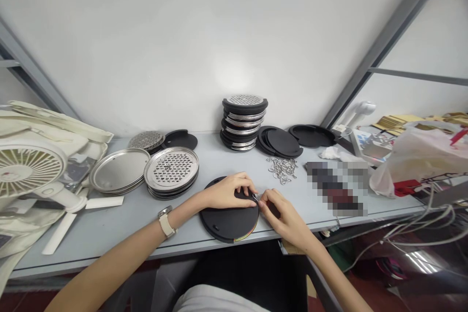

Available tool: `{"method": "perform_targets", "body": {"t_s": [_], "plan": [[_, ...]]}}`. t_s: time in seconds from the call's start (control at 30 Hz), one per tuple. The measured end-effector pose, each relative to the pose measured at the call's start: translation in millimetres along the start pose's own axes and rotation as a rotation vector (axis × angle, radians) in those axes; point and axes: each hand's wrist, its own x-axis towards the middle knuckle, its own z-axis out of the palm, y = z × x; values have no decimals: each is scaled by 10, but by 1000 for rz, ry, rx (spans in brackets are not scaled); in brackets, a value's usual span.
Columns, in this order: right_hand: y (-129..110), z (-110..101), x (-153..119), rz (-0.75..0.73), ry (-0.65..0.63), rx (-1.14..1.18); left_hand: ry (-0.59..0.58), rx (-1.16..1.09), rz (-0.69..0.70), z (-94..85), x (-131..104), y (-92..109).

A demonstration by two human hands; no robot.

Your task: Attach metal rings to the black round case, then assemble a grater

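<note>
A round black disc, like a grater cover, lies near the table's front edge, with a strip of colour along its lower right rim. My left hand rests over its upper part, thumb and fingers closed on a small metal wire clip at the disc's right edge. From the right, my right hand pinches the same spot; its fingertips partly hide the clip. Behind my hands lies a loose pile of similar wire clips.
Stacked round graters stand by the wall, beside black discs. More graters and plain metal discs lie left, near a white fan. A plastic bag and a blurred patch are on the right.
</note>
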Motion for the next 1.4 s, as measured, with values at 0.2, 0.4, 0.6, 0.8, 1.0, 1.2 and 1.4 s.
{"method": "perform_targets", "body": {"t_s": [0.2,0.4,0.6,0.8,1.0,1.2,1.4], "plan": [[-23,-6,0,6,-9,-5,9,-54,4,1,6,-11],[-22,-8,-2,3,-8,5,4,-41,-21,-7,12,2],[-8,-3,-1,1,-17,-10,2,-32,-18,-12,13,11],[-2,5,-5,5,-14,-26,-1,-37,-12,-13,9,5],[8,-8,-16,34,1,29,12,-48,-15,-6,8,3],[44,-56,-12,67,-40,111,19,-65,-23,13,13,-41],[68,-44,-11,78,-35,125,5,-76,-27,1,13,-19]]}}
